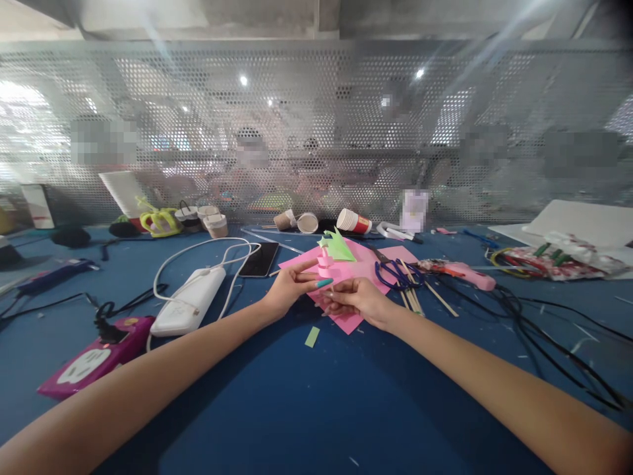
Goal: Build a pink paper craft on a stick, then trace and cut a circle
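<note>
My left hand (291,287) pinches a small curled pink paper piece (325,265) with a pale green top, held upright over the pink sheets. Close beside it, my right hand (363,300) has its thumb and fingers pressed together just below that piece; what lies between them is too small to make out. Beneath both hands are pink paper sheets (349,322), with a cut green paper (341,247) on top behind them. Scissors with blue handles (399,276) and several wooden sticks (442,300) lie right of my right hand. A small green paper strip (312,337) rests on the table in front.
At left are a white power bank (190,300) with a cable, a black phone (260,259) and a purple power strip (99,356). A pink glue gun (469,274) with black cords lies right. Paper cups (353,221) stand along the perforated metal screen (316,132).
</note>
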